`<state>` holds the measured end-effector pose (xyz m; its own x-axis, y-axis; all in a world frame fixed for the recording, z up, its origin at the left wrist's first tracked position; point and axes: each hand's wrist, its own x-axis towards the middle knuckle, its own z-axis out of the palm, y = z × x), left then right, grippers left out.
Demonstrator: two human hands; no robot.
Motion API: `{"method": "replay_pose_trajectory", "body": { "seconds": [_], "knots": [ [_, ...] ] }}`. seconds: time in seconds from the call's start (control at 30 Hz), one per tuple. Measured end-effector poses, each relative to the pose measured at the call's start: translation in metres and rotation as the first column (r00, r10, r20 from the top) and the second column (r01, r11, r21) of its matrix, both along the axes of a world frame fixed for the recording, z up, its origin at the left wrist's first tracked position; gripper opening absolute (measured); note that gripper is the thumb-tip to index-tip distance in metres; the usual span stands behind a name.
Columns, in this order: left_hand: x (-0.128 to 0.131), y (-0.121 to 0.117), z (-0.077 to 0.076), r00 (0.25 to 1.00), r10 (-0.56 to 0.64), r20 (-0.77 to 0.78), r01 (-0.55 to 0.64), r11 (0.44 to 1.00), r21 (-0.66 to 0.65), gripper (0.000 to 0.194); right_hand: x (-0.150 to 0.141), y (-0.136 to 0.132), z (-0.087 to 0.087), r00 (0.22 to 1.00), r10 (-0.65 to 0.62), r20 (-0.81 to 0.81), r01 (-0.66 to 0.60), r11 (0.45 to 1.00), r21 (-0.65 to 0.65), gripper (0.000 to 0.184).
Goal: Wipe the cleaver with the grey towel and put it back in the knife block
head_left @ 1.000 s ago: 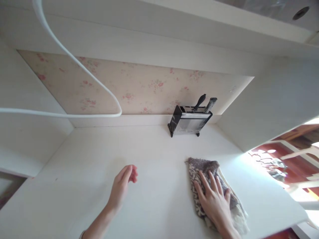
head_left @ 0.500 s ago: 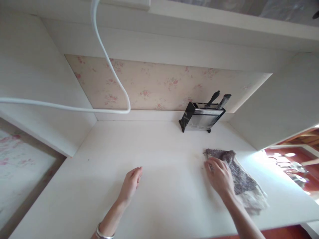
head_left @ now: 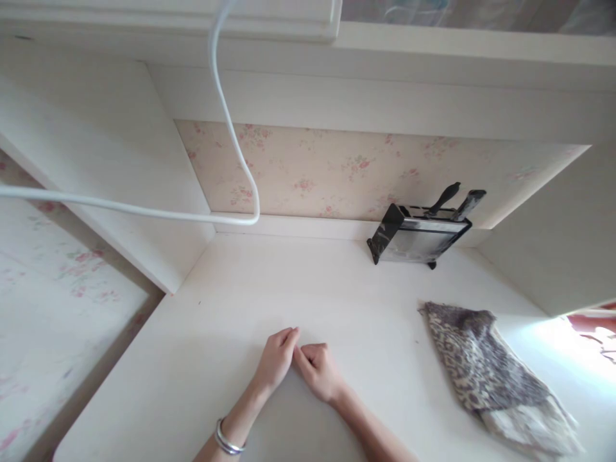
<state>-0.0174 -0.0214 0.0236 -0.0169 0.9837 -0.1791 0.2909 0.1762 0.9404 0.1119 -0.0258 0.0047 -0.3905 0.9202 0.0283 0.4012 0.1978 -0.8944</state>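
My two hands meet on the white countertop (head_left: 202,359), fingertips touching. My left hand (head_left: 276,356) rests on its edge with the fingers stretched out and held together; a silver bracelet (head_left: 226,439) circles that wrist. My right hand (head_left: 317,372) lies beside it with the fingers curled in; whatever is under them is hidden. A leopard-patterned cloth (head_left: 481,369) lies spread on the counter to the right, well apart from both hands.
A black and clear knife block (head_left: 418,232) with two dark handles stands at the back against the floral wall panel (head_left: 337,173). A white cable (head_left: 231,135) loops down from above at the left. White side walls close in the counter on both sides.
My right hand has let go of the cloth and moved left to meet my left hand. The left hand moved slightly right. The view has shifted left.
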Motion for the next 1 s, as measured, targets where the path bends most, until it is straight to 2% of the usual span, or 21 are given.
{"method": "replay_pose_trajectory", "body": {
  "seconds": [0.17,0.67,1.0],
  "knots": [
    [0.0033,-0.0012,0.0020,0.999,-0.031,-0.022,0.031,1.000,-0.005,0.039,0.0067,-0.0034,-0.0022,1.000,0.001,-0.012,-0.002,1.000,-0.007,0.053],
    [0.0017,-0.0016,0.0003,0.999,-0.046,-0.005,0.046,0.999,-0.004,0.039,0.0052,-0.0041,0.0036,1.000,0.017,-0.009,-0.017,1.000,-0.008,0.049],
    [0.0009,-0.0014,-0.0016,0.999,-0.052,-0.006,0.052,0.999,-0.012,0.040,0.0049,-0.0039,0.0006,1.000,0.010,0.000,-0.010,1.000,-0.002,0.050]
  ]
}}
